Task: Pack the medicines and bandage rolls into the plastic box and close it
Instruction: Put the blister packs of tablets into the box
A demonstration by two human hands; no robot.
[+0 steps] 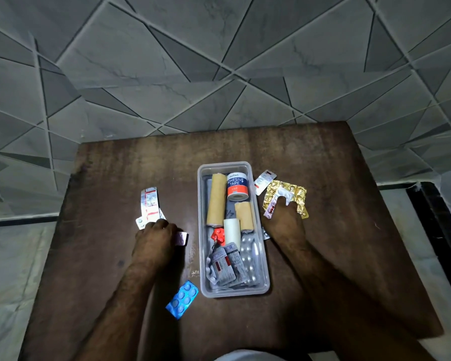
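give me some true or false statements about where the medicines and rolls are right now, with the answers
1. The adhesive tape roll is inside the plastic box. True.
2. The blue pill strip lies in the box. False: it lies on the table, left of the box's near end.
3. The right hand is on the gold foil strip, to the right of the box. True.
4. A lid covers the box. False: the box is open, and no lid is in view.
5. The left hand is empty and held up off the table. False: it is down at the table on a silver and red pill strip.
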